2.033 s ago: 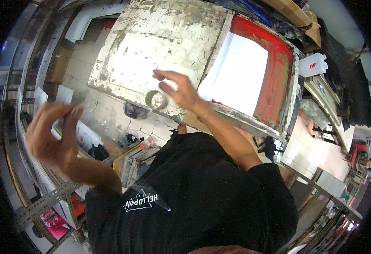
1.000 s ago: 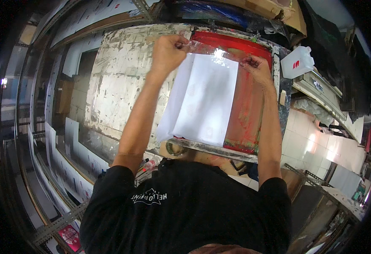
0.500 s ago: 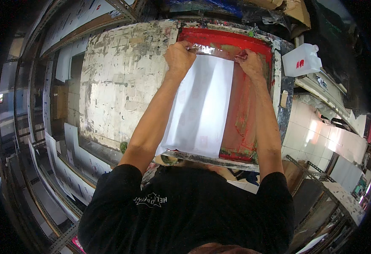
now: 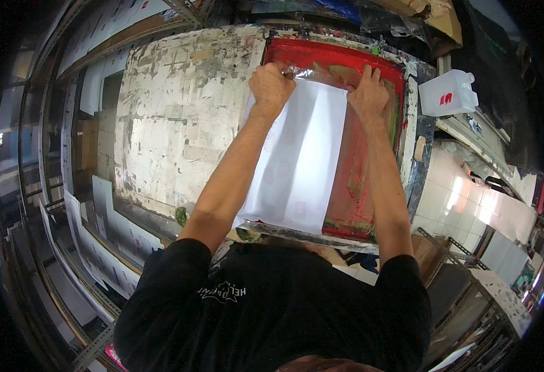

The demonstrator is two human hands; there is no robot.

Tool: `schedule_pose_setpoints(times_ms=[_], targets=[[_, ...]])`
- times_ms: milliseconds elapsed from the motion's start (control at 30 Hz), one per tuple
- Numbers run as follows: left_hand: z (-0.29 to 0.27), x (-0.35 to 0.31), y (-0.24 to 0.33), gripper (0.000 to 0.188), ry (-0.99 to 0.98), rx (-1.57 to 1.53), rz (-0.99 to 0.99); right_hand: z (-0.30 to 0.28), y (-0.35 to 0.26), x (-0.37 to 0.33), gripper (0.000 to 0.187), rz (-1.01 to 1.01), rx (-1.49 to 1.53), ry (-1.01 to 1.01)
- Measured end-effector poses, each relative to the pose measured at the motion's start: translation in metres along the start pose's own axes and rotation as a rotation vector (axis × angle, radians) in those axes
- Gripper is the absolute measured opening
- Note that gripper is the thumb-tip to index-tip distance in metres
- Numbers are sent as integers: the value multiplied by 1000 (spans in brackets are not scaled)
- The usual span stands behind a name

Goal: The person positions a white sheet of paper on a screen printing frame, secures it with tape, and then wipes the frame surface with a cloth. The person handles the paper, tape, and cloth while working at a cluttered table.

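A white sheet lies over the left part of a red-inked screen-printing frame. Along the sheet's far edge runs a shiny clear strip that looks like tape or film. My left hand is closed at the strip's left end, by the sheet's far left corner. At the far right corner is my right hand, its fingers stretched away from me and its thumb side close to the sheet's edge. Whether the right thumb touches the strip cannot be made out.
The frame rests on a worn, pale, paint-stained table. On the right stands a translucent plastic jug with red marks. Metal racks holding boards fill the left side. More racking is at the lower right, beside a tiled floor.
My right hand has changed from a pinch to fingers stretched forward. My left hand stays closed at the strip. The whole view has shifted slightly.
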State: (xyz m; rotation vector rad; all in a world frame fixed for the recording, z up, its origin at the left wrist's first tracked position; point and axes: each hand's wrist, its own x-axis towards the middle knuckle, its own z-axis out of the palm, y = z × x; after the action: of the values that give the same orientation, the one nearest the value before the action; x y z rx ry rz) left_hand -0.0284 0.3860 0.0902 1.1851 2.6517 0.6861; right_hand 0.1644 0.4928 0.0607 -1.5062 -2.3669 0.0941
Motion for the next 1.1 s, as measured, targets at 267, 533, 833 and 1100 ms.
schedule_pose_setpoints(times_ms=[267,533,833,1100], targets=[[-4,0,5,17,22,24,18,28,-23,-46,27,-245,261,1],[-4,3,7,19,83,37,91,44,-58,-75,42,-269,185,-102],[-5,4,4,20,81,5,95,46,-118,-90,63,-177,116,-198],[-1,3,-2,18,93,-12,104,59,-149,-97,83,-197,-88,-351]])
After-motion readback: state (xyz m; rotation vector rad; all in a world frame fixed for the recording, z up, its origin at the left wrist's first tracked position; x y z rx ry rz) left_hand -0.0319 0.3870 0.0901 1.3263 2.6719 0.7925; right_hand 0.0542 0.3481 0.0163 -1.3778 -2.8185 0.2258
